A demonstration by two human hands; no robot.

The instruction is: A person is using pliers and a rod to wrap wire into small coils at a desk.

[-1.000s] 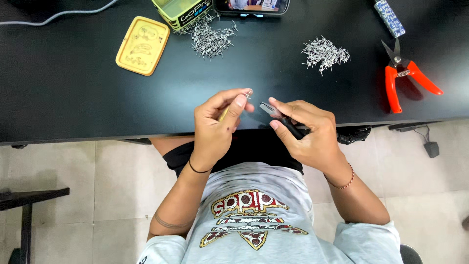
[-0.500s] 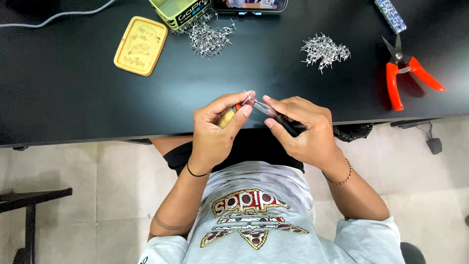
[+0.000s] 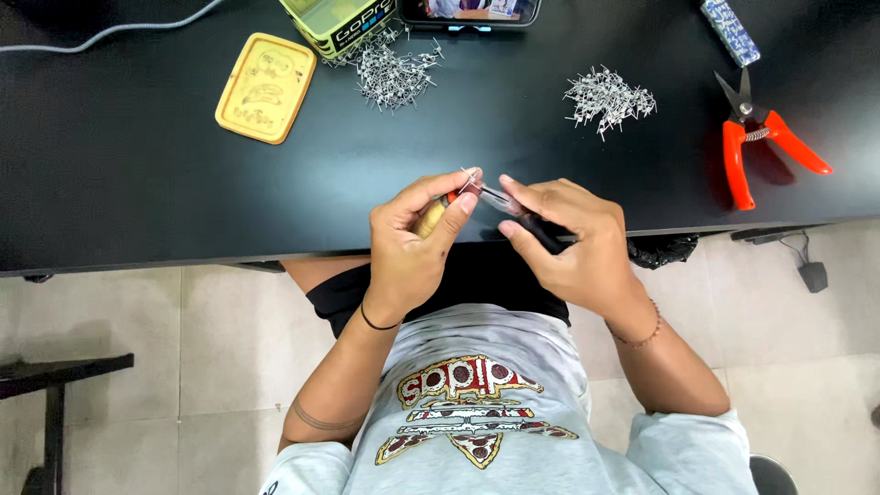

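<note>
Seated at black table [image 3: 137, 183], hands meet just over its near edge. Left hand [image 3: 417, 243] pinches a small yellowish cylinder with a red tip [image 3: 438, 209] between thumb and forefinger. Right hand [image 3: 568, 243] is closed around dark-handled tweezers [image 3: 518, 209], their thin metal tips touching a tiny wire piece [image 3: 469, 181] at the cylinder's red end.

Judgement: fine placement work. To do it well, keep both wrists braced near the table edge, hold the cylinder steady, and let only the tweezers move; a light grip, since the piece is too small to see clearly and could slip.

Room: the hands sit over the lap, so a dropped piece would fall to the floor, not the table. Tabletop ahead is open between two heaps of small metal pieces, left heap [image 3: 390, 73] and right heap [image 3: 607, 96]. Orange-handled cutters [image 3: 756, 147] lie well right, yellow tin lid [image 3: 266, 87] well left; neither crowds the hands.
</note>
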